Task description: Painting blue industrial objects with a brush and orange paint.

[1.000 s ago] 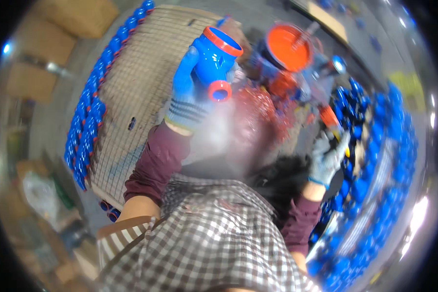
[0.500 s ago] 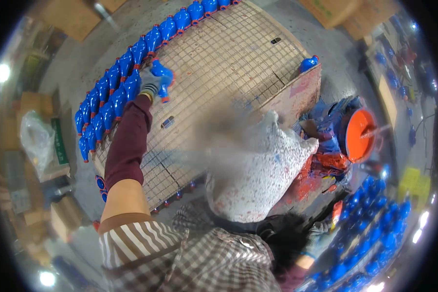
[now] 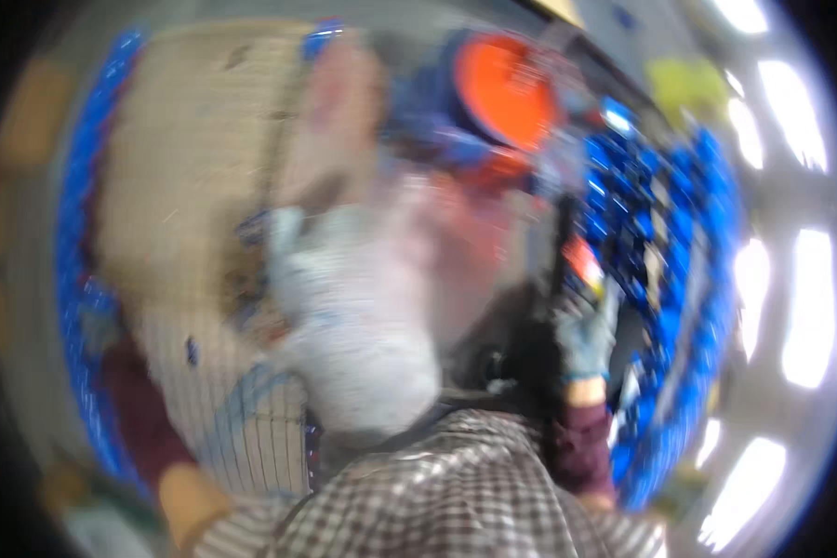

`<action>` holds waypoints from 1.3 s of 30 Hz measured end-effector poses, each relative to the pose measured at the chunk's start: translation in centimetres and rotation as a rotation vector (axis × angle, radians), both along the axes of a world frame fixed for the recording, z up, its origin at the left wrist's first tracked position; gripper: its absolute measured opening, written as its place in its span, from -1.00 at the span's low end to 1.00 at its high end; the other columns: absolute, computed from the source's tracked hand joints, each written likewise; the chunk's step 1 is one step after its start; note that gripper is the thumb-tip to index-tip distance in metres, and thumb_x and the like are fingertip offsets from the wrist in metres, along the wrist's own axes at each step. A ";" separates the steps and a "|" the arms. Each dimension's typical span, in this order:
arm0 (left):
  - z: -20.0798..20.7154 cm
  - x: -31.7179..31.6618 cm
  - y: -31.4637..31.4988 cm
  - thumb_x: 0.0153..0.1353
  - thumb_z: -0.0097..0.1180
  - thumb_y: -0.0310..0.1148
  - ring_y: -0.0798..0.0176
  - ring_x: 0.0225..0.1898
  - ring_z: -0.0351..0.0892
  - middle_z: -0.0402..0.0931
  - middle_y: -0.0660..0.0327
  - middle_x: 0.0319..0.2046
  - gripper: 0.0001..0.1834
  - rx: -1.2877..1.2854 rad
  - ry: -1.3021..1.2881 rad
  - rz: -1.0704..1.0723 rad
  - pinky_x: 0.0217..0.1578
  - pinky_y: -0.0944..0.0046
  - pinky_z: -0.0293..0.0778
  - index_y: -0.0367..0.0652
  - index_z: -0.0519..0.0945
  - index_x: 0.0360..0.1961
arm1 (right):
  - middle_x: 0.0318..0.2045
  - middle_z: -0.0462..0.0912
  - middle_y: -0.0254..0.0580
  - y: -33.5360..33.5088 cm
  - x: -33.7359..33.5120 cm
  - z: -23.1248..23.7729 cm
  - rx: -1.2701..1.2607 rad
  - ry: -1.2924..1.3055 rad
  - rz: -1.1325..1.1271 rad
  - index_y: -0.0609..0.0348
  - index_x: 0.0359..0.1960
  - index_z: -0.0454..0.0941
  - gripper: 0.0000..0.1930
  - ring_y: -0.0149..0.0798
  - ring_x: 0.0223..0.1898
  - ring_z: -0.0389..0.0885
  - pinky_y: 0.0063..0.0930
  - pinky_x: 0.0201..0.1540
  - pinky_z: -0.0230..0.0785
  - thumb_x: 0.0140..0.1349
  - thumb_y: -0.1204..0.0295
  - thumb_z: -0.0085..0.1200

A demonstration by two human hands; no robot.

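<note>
Motion smears much of the view. My left hand [image 3: 100, 321] reaches to the left edge of the table, beside a row of glossy blue vase-shaped pieces [image 3: 76, 223] with red rims. Its fingers are too blurred to read, and whether it touches a piece cannot be made out. On the right, my right hand [image 3: 586, 333], in a pale grey glove, is closed around a short tool [image 3: 583, 263] with a red-orange end and a yellow part, seemingly a paintbrush. Many more blue pieces [image 3: 707, 270] stand close beyond that hand.
A wire-grid-topped table [image 3: 195, 139] fills the left, with one blue piece [image 3: 322, 39] at its far right corner. A paint-speckled whitish cloth [image 3: 363, 344] lies before me. Ahead stands a bucket of orange-red paint [image 3: 507, 91], with red-stained material around it.
My view has swung to the right, bringing the right-hand blue pieces and bucket further in. The blue piece in my left hand earlier cannot be made out now. My right hand keeps the red-ended tool.
</note>
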State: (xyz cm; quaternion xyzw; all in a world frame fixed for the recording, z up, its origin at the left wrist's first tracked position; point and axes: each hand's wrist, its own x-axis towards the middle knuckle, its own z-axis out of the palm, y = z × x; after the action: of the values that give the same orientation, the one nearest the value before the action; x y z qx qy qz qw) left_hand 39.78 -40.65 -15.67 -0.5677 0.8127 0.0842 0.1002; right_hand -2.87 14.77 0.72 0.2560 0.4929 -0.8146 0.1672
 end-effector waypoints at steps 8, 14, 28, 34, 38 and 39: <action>10.7 -10.2 9.7 0.32 0.02 -0.45 0.03 0.19 0.38 0.34 -0.10 0.19 -0.50 0.105 0.889 -0.469 0.15 0.13 0.37 -0.36 0.29 0.26 | -0.59 0.45 -0.45 2.9 -2.1 2.4 -0.257 0.163 -0.101 -0.04 -0.06 0.48 -0.72 -0.50 -0.65 0.30 -0.58 -0.59 0.19 0.33 0.12 0.04; 28.5 -30.8 40.4 0.14 0.03 -0.40 0.27 -0.54 0.42 0.43 0.25 -0.57 -0.88 -0.453 0.870 -1.648 -0.50 0.17 0.41 -0.12 0.48 -0.53 | -0.61 0.39 -0.47 8.6 -3.0 6.1 -0.025 0.554 -0.055 -0.04 0.10 0.40 -0.66 -0.58 -0.67 0.31 -0.64 -0.60 0.22 0.39 0.14 -0.05; 34.5 -31.0 50.6 0.08 0.02 -0.36 0.27 -0.56 0.43 0.35 0.30 -0.62 -0.94 0.158 0.735 -2.044 -0.50 0.22 0.40 -0.05 0.49 -0.48 | -0.21 0.66 -0.13 31.8 6.7 11.0 2.092 0.387 -0.238 0.00 -0.12 0.49 -0.69 -0.10 -0.25 0.68 -0.30 -0.24 0.52 0.11 0.30 0.25; 37.0 -30.7 53.1 0.06 0.02 -0.34 0.27 -0.56 0.44 0.31 0.33 -0.65 -0.95 0.490 0.777 -2.212 -0.49 0.24 0.39 -0.03 0.50 -0.46 | -0.24 0.64 -0.16 37.4 9.4 8.6 2.180 0.528 -0.130 -0.03 -0.15 0.51 -0.70 -0.01 -0.24 0.64 -0.24 -0.21 0.47 0.05 0.46 0.24; 37.7 -29.3 52.9 0.05 0.02 -0.33 0.27 -0.57 0.44 0.29 0.34 -0.66 -0.94 0.667 0.786 -2.261 -0.49 0.25 0.39 -0.01 0.50 -0.45 | -0.32 0.60 -0.13 37.7 8.1 10.1 2.235 0.826 -0.033 -0.01 -0.27 0.50 -0.71 -0.05 -0.31 0.62 -0.32 -0.29 0.45 -0.03 0.64 0.16; 36.7 -30.8 52.7 0.05 0.07 -0.30 0.27 -0.54 0.47 0.33 0.33 -0.65 -0.87 0.633 0.533 -2.186 -0.48 0.24 0.42 -0.03 0.55 -0.36 | -0.31 0.60 -0.14 38.1 7.9 11.2 2.150 0.966 -0.113 0.02 -0.27 0.49 -0.70 -0.10 -0.30 0.62 -0.37 -0.25 0.45 -0.03 0.67 0.17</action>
State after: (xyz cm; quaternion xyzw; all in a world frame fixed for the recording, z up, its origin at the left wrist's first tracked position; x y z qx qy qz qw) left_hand 8.99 12.06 21.02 0.5199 0.8067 0.2686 0.0826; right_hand 5.04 52.89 11.90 -0.0480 0.9260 0.0004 -0.3744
